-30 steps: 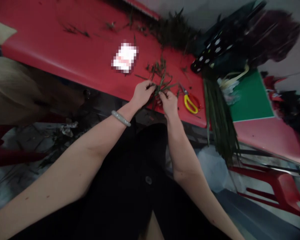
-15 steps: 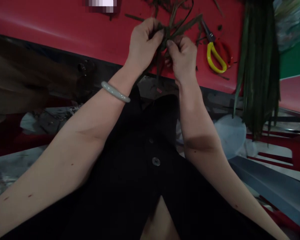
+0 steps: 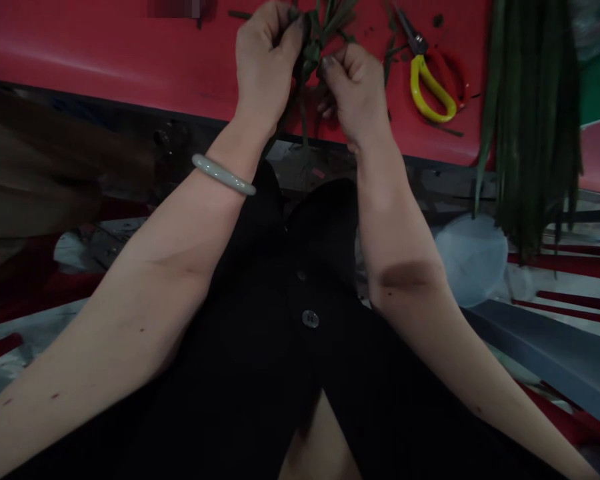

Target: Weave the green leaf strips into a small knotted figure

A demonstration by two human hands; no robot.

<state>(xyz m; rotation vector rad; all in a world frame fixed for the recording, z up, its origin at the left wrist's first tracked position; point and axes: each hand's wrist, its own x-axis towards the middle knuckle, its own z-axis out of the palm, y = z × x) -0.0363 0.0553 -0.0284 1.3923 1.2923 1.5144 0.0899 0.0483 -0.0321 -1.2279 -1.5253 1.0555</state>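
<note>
Above the near edge of the red table, a small knotted piece of dark green leaf strips [image 3: 312, 53] is between my two hands. My left hand [image 3: 267, 63] pinches its left side between thumb and fingers. To the right of the knot my right hand [image 3: 359, 90] is closed, thumb against forefinger, apparently on a leaf strip; the grip is partly hidden. Loose ends fan out above the knot, and one long strip hangs below it. Scissors [image 3: 433, 90] with one yellow and one red handle loop lie right of my right hand, blades pointing away.
A thick bundle of long green leaves [image 3: 535, 127] hangs over the right end of the red table [image 3: 145, 60]. Leaf scraps lie around the scissors. Below at right are a pale round plastic thing [image 3: 473, 260] and a grey-blue bench-like surface [image 3: 550, 353].
Both hands and the knotted leaves have shifted up and slightly left in view. My right hand's fingertips are now a little farther from the knot. The scissors stay on the table.
</note>
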